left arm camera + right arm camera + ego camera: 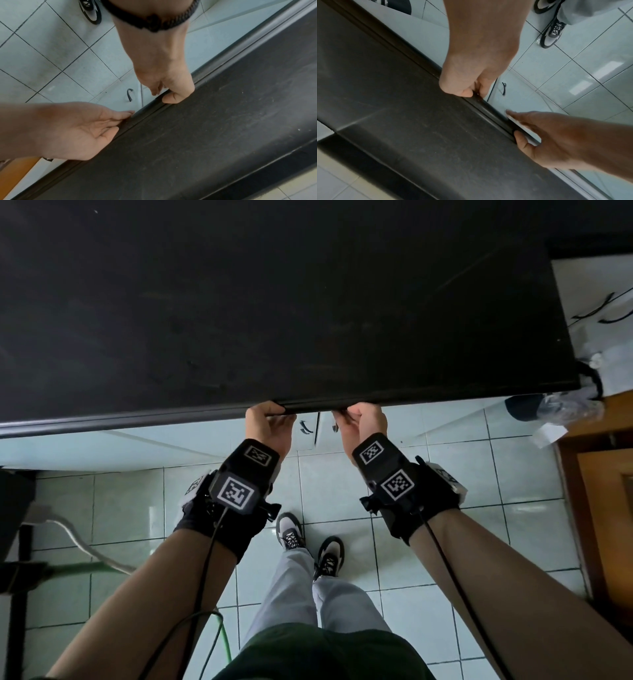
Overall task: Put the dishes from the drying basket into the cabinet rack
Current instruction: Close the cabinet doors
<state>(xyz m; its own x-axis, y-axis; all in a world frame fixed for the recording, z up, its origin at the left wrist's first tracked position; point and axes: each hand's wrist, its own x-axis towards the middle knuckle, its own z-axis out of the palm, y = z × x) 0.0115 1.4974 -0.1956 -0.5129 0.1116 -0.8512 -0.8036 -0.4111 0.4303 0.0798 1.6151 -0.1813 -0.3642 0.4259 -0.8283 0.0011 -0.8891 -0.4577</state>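
Hands first: left hand (270, 424) and right hand (364, 422) are both hooked on the front lip of the dark surface (308, 320), thumbs on top and fingers (522, 117) tucked under the edge, so each one is pinching the lip. Neither holds a dish. No drying basket, dishes or cabinet rack in any view, so I can't tell where they sit from here

What I'd worry about:
- the wires (445, 559) hanging off the wrist rigs could snag a door handle (306, 428) just below the lip if a hand drops fast
- the pale cable (85, 546) and green hose lying on the tile floor (342, 501) to the left look like a trip risk once there's a plate in hand
- the lip looks smooth and rounded, so leaning weight on that pinch could slip

Past that it's just bare dark top, nothing to grab yet
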